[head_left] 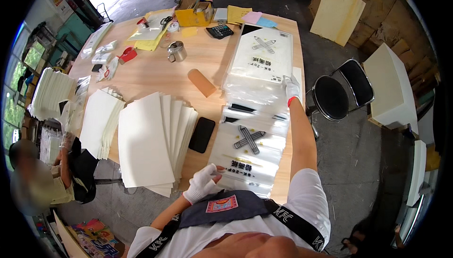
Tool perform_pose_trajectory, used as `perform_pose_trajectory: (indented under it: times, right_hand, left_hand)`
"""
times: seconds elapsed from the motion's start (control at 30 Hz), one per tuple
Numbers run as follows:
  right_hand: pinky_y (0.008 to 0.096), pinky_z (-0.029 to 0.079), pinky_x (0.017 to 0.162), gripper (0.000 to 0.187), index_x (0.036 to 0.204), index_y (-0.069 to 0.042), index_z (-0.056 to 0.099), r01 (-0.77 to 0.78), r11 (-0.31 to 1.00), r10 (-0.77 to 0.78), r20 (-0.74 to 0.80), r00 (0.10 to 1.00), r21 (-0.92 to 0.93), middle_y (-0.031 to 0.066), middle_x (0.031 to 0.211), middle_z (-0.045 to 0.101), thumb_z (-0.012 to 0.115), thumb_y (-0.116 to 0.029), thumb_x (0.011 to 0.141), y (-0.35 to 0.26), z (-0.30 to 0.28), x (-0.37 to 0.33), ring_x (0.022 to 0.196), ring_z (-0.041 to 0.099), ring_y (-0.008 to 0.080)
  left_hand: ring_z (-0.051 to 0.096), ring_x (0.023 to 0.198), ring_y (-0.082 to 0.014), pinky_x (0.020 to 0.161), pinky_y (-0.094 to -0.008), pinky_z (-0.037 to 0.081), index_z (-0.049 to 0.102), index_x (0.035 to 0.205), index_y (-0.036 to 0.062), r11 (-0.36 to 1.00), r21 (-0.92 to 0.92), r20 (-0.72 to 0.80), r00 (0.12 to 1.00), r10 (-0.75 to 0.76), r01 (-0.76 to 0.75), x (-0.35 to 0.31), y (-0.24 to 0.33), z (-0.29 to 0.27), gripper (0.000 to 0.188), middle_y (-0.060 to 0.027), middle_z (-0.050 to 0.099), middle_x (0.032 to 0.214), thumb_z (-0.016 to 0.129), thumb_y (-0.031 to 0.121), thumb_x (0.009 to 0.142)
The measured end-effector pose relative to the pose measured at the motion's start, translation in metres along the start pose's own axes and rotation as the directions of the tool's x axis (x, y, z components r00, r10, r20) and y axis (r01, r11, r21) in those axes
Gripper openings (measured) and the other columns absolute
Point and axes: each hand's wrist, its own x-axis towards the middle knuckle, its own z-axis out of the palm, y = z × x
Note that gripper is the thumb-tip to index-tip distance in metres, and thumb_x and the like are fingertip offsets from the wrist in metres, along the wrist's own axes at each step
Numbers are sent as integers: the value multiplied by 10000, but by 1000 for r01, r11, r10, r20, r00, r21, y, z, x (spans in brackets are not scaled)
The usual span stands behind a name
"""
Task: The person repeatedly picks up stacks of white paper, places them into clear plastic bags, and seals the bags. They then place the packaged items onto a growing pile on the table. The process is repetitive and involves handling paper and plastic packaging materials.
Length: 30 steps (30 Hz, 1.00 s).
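My left hand (203, 182), in a white glove with bare fingertips, is beside the lower left edge of the printed clear plastic bags (250, 161). Its thumb and fingers are apart, with nothing seen between them. On the far right of the table lies a stack of bagged paper packets (260, 55), white with crossed pencils printed on top. My right hand (292, 88), also gloved, has its fingers closed on the near right corner of this stack. Fanned piles of white paper (144, 140) lie to the left, with a black phone (202, 135) between them and the bags.
A brown cylinder (202, 83), a metal mug (177, 51), a calculator (220, 31), a tape dispenser (127, 55) and a yellow box (194, 12) are on the table. A black chair (331, 96) stands at its right. Another person (63, 163) sits at the left, handling plastic bags.
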Motion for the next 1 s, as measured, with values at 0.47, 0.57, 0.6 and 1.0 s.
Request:
perform_pose_trajectory:
  times: [0.47,0.57,0.6,1.0]
  right_hand:
    - [289,543,608,569,1427,-88,448,-254,948,284,147,948,-191,109,949,680,573,-380,953,-65,-63,-190,711,641,150]
    - [277,534,593,494,1368,-78,515,-248,958,271,170,947,-146,84,884,679,563,-362,967,-76,-84,-288,686,629,135]
    - [265,515,610,454,1358,-73,529,-250,956,273,158,949,-154,75,915,672,507,-349,998,-89,-85,-326,703,593,105]
    - [233,509,591,367,1227,-53,601,-418,891,433,-57,900,177,88,915,705,549,-329,990,-51,-45,-632,638,619,112]
  left_hand:
    - [667,757,-361,627,-511,520,642,1040,195,799,498,433,895,109,-338,2,-103,63,247,-135,682,940,613,314,826]
    - [651,723,-356,605,-508,510,660,948,184,690,509,422,848,321,-515,3,-128,81,179,-107,679,944,620,303,820]
    - [644,716,-352,611,-496,508,664,903,169,734,468,402,858,319,-492,3,-138,88,157,-110,676,913,623,295,818]
    - [625,937,-303,831,-450,484,700,910,133,720,451,381,844,379,-527,8,-125,75,295,-124,674,957,493,343,900]
